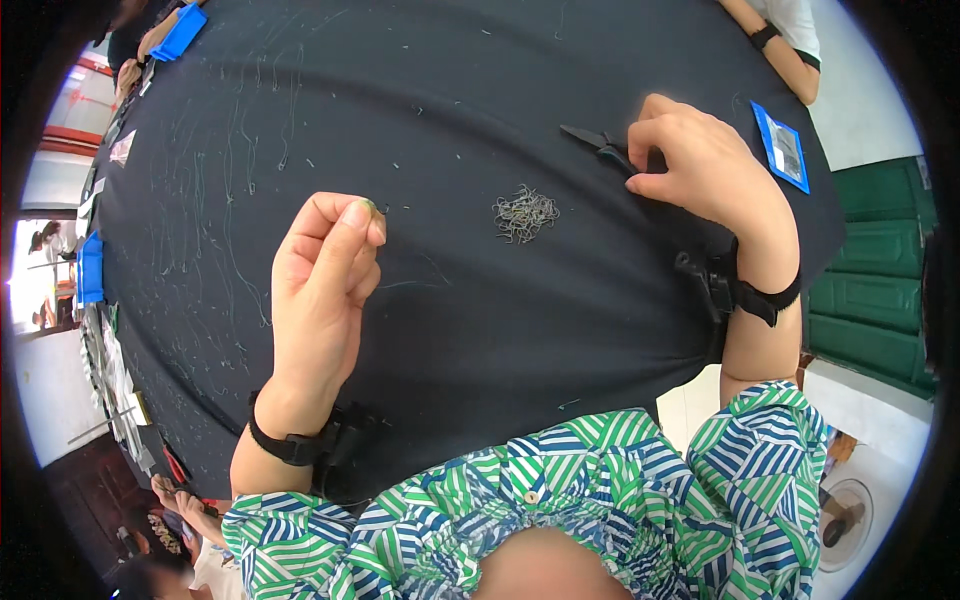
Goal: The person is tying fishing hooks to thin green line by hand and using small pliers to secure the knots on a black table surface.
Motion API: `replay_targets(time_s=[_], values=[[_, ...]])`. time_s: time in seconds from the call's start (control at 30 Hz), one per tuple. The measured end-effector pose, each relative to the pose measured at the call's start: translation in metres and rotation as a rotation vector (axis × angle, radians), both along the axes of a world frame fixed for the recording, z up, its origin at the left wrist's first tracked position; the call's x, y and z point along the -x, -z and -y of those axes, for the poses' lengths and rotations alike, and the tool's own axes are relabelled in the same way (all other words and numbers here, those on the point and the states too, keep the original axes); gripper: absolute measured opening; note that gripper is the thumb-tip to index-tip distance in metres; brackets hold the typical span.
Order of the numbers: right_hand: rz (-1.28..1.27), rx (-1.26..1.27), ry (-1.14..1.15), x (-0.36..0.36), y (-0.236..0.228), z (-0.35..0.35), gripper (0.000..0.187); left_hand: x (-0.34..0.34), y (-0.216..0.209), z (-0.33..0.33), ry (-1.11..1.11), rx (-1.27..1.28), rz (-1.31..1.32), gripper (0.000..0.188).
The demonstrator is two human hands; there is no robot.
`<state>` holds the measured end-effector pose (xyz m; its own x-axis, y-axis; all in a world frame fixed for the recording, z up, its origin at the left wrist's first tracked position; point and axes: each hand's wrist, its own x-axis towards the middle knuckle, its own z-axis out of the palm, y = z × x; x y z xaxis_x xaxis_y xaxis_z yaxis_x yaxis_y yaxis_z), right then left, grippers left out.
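My left hand (330, 255) is raised over the dark cloth, thumb and fingertips pinched together. A bit of green line and a small dark hook (384, 208) show at the fingertips. Thin green line (420, 283) trails on the cloth right of that hand. At the right, my right hand (695, 155) curls its thumb and fingers around the dark handle of small pointed scissors (600, 143), blades toward the left. Their handle is partly hidden by the fingers. Between the hands lies a loose heap of small metal fishhooks (525, 214).
Lengths of green line with hooks (250, 186) spread over the left of the black cloth (520, 330). A blue-edged packet (781, 147) lies right of my right hand. Blue trays (180, 33) stand along the left edge. Other people's arms (785, 55) rest at the table's edges.
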<state>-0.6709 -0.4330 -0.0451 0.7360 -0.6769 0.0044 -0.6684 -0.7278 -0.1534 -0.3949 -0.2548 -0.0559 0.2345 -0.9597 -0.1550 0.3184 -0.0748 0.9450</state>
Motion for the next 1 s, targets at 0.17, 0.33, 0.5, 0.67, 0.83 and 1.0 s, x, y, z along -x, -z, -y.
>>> replay_targets(time_s=[0.17, 0.33, 0.5, 0.67, 0.83, 1.0], values=[[0.114, -0.052, -0.087, -0.020, -0.001, -0.001, 0.016, -0.001, 0.001, -0.001, -0.062, 0.091, 0.146, 0.010], [0.532, -0.263, -0.227, -0.047, -0.018, -0.024, 0.020, -0.005, -0.002, -0.002, -0.043, 0.145, 0.238, 0.008], [0.571, -0.341, -0.398, -0.059, -0.019, -0.045, 0.024, -0.006, -0.005, -0.004, -0.030, 0.140, 0.281, 0.009], [0.542, -0.429, -0.379, -0.064, -0.023, -0.057, 0.024, -0.003, -0.001, -0.002, -0.060, 0.229, 0.399, 0.008], [0.535, -0.365, -0.410, -0.065, -0.022, -0.059, 0.024, -0.002, 0.001, -0.001, -0.067, 0.255, 0.467, 0.008], [0.542, -0.364, -0.414, -0.064, -0.020, -0.060, 0.023, 0.000, 0.001, 0.000, -0.088, 0.278, 0.534, 0.007]])
